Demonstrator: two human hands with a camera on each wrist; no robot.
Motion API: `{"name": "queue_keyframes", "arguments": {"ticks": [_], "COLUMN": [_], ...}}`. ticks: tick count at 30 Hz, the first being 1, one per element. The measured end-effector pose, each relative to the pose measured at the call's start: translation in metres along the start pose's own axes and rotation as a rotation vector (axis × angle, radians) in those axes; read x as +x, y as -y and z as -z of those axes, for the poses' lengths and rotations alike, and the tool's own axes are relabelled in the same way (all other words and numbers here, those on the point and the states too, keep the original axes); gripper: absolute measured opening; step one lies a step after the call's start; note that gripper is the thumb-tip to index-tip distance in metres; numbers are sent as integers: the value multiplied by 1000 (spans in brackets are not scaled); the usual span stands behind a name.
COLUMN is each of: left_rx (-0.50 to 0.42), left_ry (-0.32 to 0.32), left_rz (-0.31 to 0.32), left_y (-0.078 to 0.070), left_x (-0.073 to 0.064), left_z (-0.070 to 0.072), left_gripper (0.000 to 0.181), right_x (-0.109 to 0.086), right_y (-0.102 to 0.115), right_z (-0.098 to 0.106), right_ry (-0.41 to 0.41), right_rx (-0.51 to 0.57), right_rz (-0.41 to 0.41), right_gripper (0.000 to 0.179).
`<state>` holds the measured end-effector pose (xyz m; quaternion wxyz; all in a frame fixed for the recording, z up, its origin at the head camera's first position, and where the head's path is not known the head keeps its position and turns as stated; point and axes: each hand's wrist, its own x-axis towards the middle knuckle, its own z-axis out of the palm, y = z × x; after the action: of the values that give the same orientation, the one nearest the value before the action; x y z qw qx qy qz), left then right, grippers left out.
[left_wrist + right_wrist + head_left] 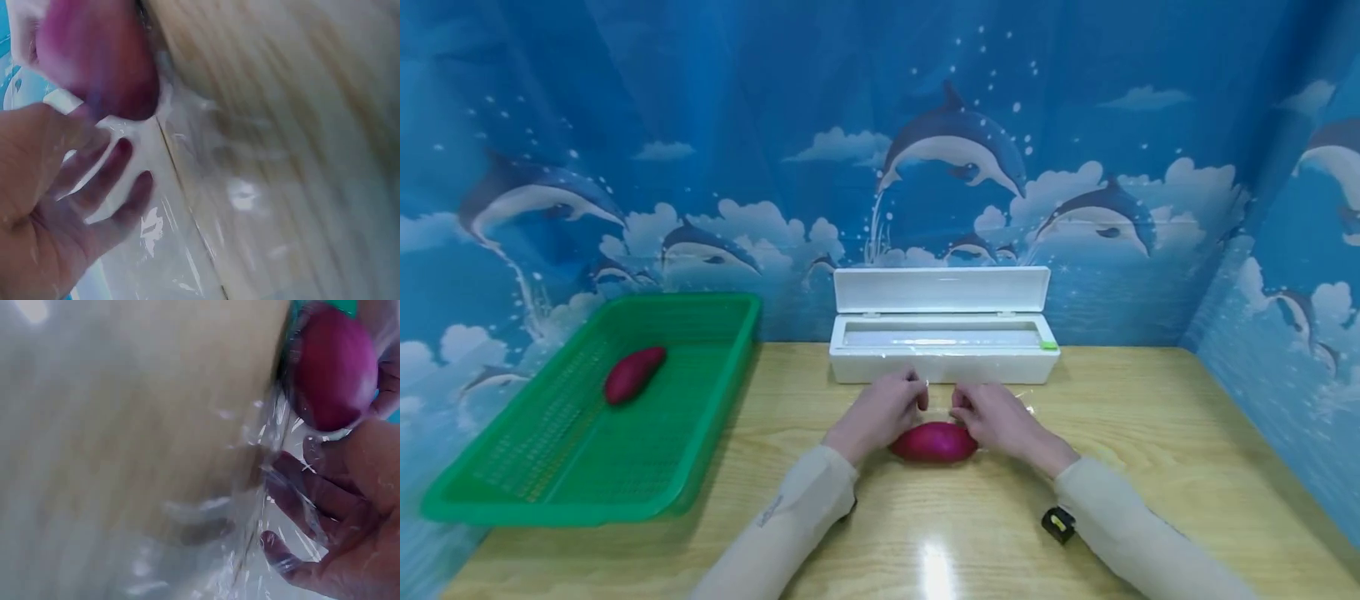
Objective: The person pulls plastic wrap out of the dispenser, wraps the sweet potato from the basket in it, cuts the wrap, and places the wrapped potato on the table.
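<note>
A purple-red sweet potato lies on the wooden table in front of the white cling film box. Clear cling film stretches beside and under it, shiny and creased in both wrist views. My left hand is at the far left side of the sweet potato, its thumb and fingertips pinching the film. Across from it, my right hand pinches the film at the far right side, with some film lying over its fingers in the right wrist view. The sweet potato appears right above the left fingertips in the left wrist view.
The white cling film box stands at the back with its lid raised and a roll inside. To the left, a green basket holds another sweet potato. A dolphin-print curtain closes off the back and right side.
</note>
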<state>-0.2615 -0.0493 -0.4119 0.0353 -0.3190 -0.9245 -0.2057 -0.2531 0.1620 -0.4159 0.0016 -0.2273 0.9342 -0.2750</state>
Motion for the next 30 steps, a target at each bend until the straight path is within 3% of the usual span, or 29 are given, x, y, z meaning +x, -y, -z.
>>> {"name": "queue_keyframes", "arguments": {"ticks": [3,6,10,13,15,18,22,27,30], "left_rx": [-6,-34,-90,-201,-233,-151,-36,-141,-229], "left_ry": [34,12,52,193,313,421,430,417,358], "left_rz": [3,-5,-85,-146,-172,-218,-237,-206,-158], "left_y": [-1,-2,-8,-19,-27,-37,-41,-34,-28], "left_x": [-2,-5,-11,-26,-38,-55,-63,-62,-54], "left_z": [1,8,22,31,35,34,29,20,20], "left_gripper": [18,19,20,24,37,56,57,51,50], "right_x": [-6,-12,-25,-37,-45,-53,-57,-56,-56], "right_y": [-1,0,0,0,1,2,0,-8,-12], "right_z": [0,7,16,21,25,28,32,30,27], "right_ry": [-21,-28,19,97,141,164,199,233,228], "right_rx": [-45,-38,-6,-24,-58,-113,-148,-145,-146], "right_rz": [18,54,136,194,212,207,194,247,268], "right_gripper": [4,9,14,16,18,23,30,23,15]}}
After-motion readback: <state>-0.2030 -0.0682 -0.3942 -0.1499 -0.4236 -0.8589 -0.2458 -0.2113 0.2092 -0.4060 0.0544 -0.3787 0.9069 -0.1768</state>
